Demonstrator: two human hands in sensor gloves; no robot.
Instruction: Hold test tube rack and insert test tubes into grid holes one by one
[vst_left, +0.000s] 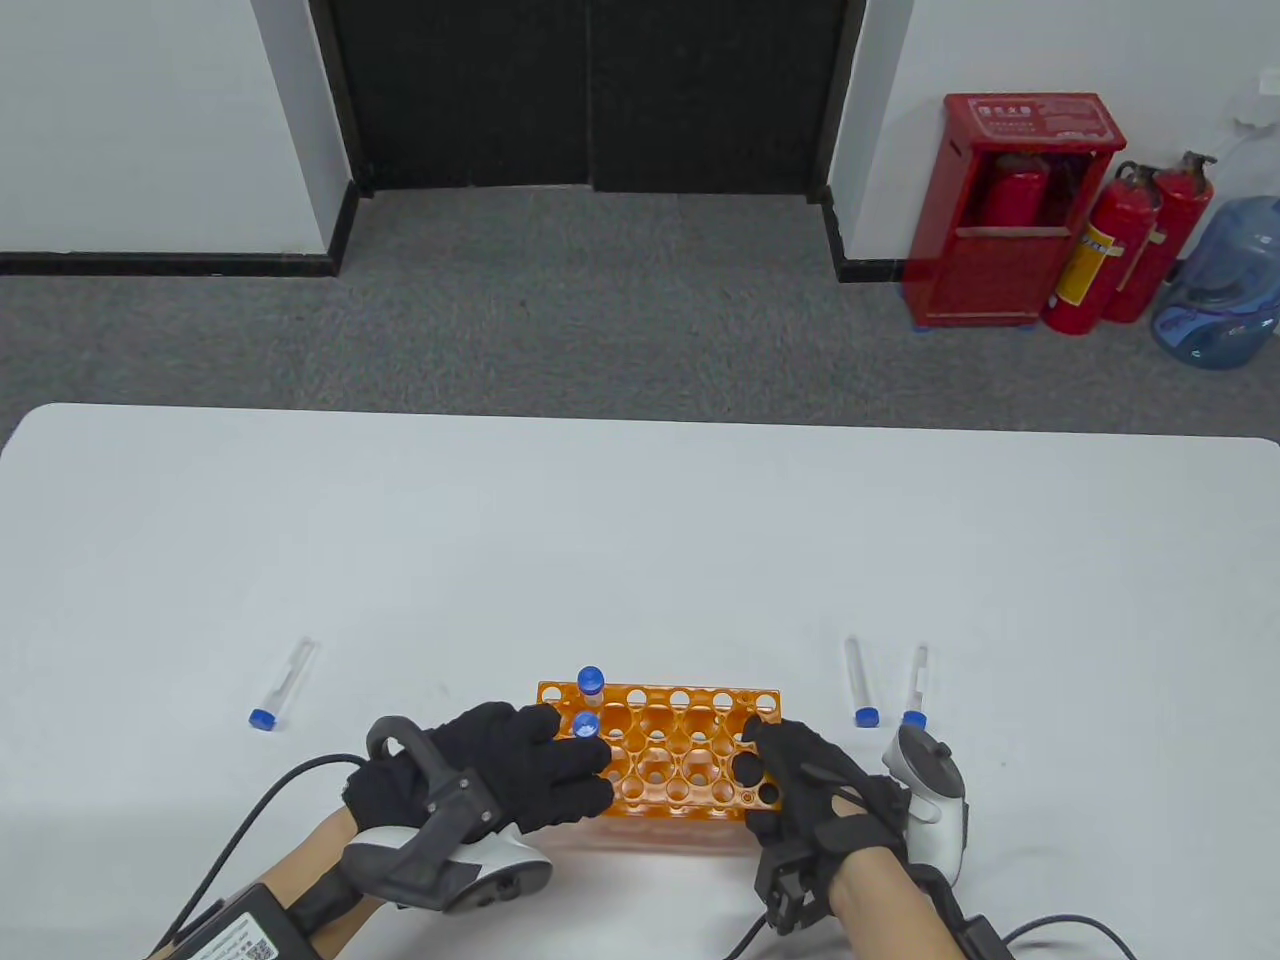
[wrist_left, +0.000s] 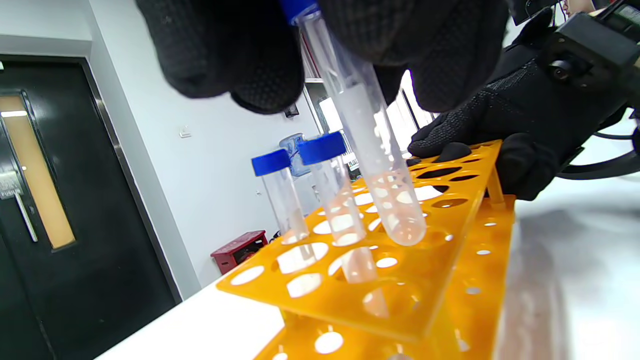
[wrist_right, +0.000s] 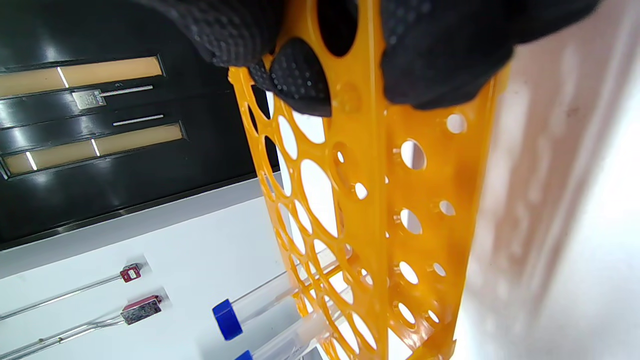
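An orange test tube rack (vst_left: 665, 760) stands at the table's near edge. My right hand (vst_left: 790, 785) grips its right end; in the right wrist view the fingers (wrist_right: 300, 80) pinch the rack (wrist_right: 370, 200). My left hand (vst_left: 540, 765) is over the rack's left part and pinches a clear tube (wrist_left: 365, 150) upright by its blue-capped top, its round tip at a hole of the rack (wrist_left: 430, 280). Two capped tubes (wrist_left: 282, 200) (wrist_left: 332, 200) stand in holes beside it. Their caps show in the table view (vst_left: 591, 680) (vst_left: 586, 725); the held tube is hidden there.
Three loose blue-capped tubes lie on the white table (vst_left: 640, 540): one at the left (vst_left: 283, 685) and two at the right (vst_left: 858, 682) (vst_left: 915, 685). Cables run off the near edge (vst_left: 250, 830). Beyond the table are grey carpet and red fire extinguishers (vst_left: 1130, 250).
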